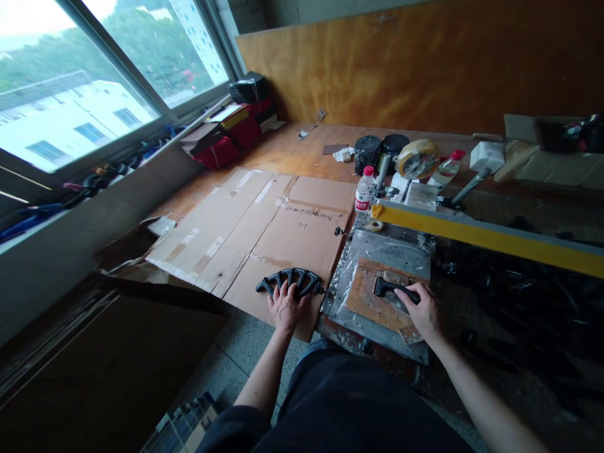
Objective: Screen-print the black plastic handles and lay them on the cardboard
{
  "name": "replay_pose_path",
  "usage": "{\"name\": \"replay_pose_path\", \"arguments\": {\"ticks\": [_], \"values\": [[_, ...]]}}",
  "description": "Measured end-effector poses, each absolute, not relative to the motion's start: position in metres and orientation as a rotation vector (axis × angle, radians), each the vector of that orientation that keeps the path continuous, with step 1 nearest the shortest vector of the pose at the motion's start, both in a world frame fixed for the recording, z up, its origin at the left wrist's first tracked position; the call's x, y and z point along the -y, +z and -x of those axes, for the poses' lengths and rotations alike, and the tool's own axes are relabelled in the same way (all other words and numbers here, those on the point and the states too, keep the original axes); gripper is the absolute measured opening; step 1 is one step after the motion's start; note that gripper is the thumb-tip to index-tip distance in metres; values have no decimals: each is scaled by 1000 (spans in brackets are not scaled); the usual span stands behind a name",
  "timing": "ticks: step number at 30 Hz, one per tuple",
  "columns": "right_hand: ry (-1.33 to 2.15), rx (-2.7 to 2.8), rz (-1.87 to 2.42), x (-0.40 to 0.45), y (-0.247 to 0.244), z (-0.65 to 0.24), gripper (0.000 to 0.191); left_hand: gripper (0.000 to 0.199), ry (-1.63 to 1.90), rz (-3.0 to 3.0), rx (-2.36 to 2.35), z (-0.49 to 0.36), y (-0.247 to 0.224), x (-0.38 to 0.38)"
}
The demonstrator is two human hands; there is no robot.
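Observation:
My left hand [284, 307] rests on a bunch of black moulded curved handles [291, 282] and grips them, low on the flattened cardboard [278, 242]. My right hand [426, 310] holds one end of a single black handle [395, 289]. That handle lies over a brown board [377, 296] wrapped in clear plastic, on a scuffed metal plate [380, 248]. My fingers hide part of each black piece.
A yellow and grey straight bar [491, 236] crosses behind the plate. A heap of black parts [512, 302] lies to the right. A water bottle [364, 190], tape roll [418, 158], black cans [368, 154] and a mallet [479, 162] stand on the wooden bench beyond.

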State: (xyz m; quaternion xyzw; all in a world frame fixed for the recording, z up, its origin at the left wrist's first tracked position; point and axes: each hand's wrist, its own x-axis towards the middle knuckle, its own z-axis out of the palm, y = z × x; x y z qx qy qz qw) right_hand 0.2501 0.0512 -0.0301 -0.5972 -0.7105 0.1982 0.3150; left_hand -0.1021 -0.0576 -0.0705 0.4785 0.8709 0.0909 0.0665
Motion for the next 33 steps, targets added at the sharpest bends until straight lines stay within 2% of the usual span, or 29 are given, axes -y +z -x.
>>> {"name": "replay_pose_path", "arguments": {"ticks": [3,8,10,13,16,22,29,33], "values": [[271,2009,1516,-50,-32,-250,38,56,334,-1430,-2613,106,-71,57],[113,2131,1391,-50,-6,-238,23,48,514,-1390,-2539,115,-61,55],[195,2154,1293,-48,11,-217,18,43,694,-1322,-2467,120,-51,49],[501,2250,1091,-39,32,-164,15,38,1009,-1244,-2301,129,-31,38],[732,2340,898,-29,41,-100,18,36,1089,-1268,-2198,137,-14,27],[677,2384,767,-31,36,-13,22,40,1189,-1161,-2022,158,-2,8],[791,2601,985,-56,-1,25,25,40,1054,-1302,-2071,216,-34,-46],[870,2806,1289,-73,-40,43,59,45,922,-1513,-2179,260,-64,-126]]}}
